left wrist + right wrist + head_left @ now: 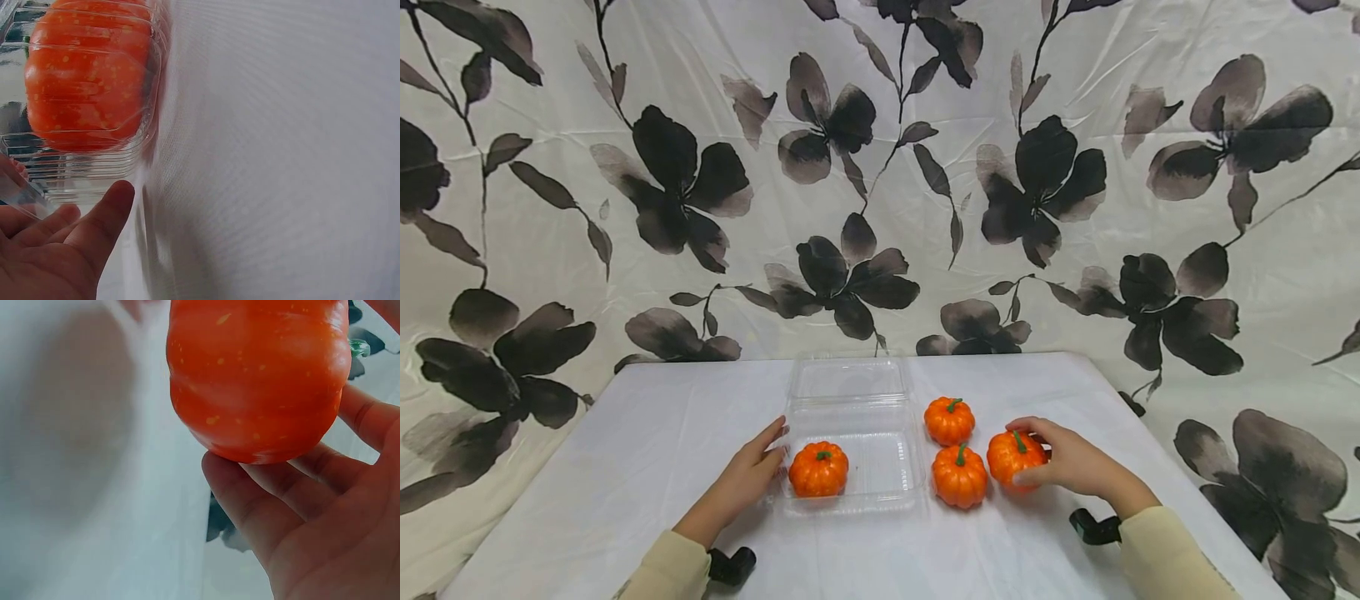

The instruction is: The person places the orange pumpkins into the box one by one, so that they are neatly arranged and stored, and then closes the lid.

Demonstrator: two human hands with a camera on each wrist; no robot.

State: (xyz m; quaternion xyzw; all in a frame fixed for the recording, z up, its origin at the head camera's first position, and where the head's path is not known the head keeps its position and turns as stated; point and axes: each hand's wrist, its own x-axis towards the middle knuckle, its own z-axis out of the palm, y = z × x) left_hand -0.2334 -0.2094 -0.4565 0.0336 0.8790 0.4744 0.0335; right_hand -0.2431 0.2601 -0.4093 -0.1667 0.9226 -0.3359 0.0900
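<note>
On the right, my right hand grips a small orange toy pumpkin with a green stem, thumb and fingers spread around its side. The right wrist view shows that pumpkin large against the fingers. My left hand is at the left side of a clear plastic clamshell box, its fingers fairly straight beside the rim. The left wrist view shows the thumb extended near the box wall. Inside the box's left half sits another pumpkin. The lid lies opened backward.
Two more pumpkins stand between the box and my right hand: one farther back, one nearer. A white cloth covers the table. Behind it hangs a floral curtain. Dark wrist cameras sit by both sleeves.
</note>
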